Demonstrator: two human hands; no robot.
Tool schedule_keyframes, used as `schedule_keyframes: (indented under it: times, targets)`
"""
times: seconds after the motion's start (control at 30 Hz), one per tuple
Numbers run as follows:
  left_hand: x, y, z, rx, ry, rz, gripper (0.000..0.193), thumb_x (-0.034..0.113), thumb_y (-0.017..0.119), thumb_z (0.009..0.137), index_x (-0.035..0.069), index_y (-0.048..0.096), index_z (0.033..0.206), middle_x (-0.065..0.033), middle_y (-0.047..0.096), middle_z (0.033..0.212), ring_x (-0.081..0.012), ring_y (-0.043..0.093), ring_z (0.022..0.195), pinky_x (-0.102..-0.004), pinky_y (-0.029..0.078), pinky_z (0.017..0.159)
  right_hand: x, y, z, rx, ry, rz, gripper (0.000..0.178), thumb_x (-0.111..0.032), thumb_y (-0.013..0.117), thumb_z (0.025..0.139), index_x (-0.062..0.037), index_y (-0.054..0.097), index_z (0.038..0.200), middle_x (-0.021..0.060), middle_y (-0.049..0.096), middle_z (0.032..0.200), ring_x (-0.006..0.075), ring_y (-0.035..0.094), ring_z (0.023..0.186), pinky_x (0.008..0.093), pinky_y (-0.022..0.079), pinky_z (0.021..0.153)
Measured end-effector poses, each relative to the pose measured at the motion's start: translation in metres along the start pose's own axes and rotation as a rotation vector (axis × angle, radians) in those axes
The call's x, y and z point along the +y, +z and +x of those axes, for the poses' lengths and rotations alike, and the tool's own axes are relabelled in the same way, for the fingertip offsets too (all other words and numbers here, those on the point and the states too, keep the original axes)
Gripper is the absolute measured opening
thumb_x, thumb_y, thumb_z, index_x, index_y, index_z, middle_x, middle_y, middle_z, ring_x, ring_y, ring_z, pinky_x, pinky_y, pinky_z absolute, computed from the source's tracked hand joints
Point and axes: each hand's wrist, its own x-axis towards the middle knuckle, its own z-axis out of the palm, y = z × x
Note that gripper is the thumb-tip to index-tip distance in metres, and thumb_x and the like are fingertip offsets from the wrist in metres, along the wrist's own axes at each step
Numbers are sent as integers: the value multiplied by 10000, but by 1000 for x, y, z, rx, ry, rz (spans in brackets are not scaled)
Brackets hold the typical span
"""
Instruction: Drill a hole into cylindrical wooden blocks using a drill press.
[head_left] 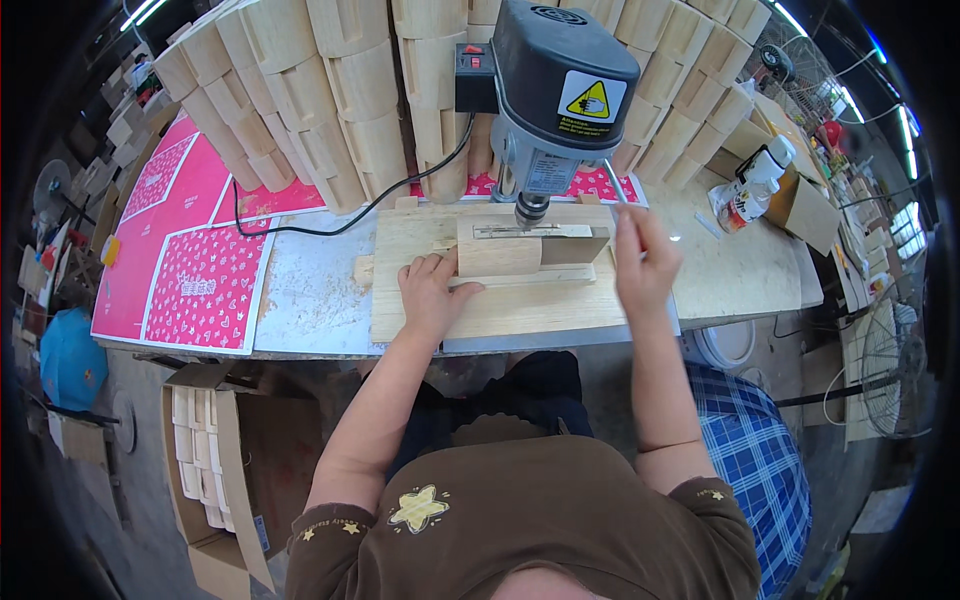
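A pale wooden block (497, 256) with a rounded front lies on a flat wooden board (420, 318), beneath the chuck (531, 207) of a bench drill press (560, 70). My left hand (433, 293) rests on the board at the block's left end, fingers stretched out and thumb along its front edge. A metal plate (573, 250) sits at the block's right part, with a thin strip in front of it. My right hand (648, 262) is closed around the drill press's feed lever (614, 183), to the right of the block. Whether the bit touches the wood is hidden.
Tall stacks of similar wooden blocks (362, 80) stand behind the drill. A black cable (345, 228) curves over pink printed sheets (205, 285). Sawdust (318, 262) lies left of the board. A white bottle (755, 180) stands at the right; a carton (235, 480) of blocks sits lower left.
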Motion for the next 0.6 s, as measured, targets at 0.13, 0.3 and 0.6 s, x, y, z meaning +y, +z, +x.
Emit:
schedule_keyframes:
  times: [0.13,0.3,0.6]
  targets:
    - [6,8,7,2,29,-13,602,374,766,575,94,629,1089,-24,594,823,-208,524,833,-365,324,773,56,34,-34,148,-183,33,147,-12,604,781,-23,626,927,87,589,768,203,539,670,313,408,644]
    - [6,7,3,9,30,-25,560,340,764,597,91,621,1079,-34,572,789,-229,531,832,-369,330,789,51,19,-19,137,-342,-27,127,-13,613,769,-44,622,892,92,580,750,222,535,671,317,410,650]
    - [34,25,9,-6,38,2,579,395,747,619,104,611,1100,-42,583,824,-242,536,868,-403,327,825,24,23,165,88,12,-220,392,-402,473,857,-44,600,760,165,600,700,345,593,693,405,442,617]
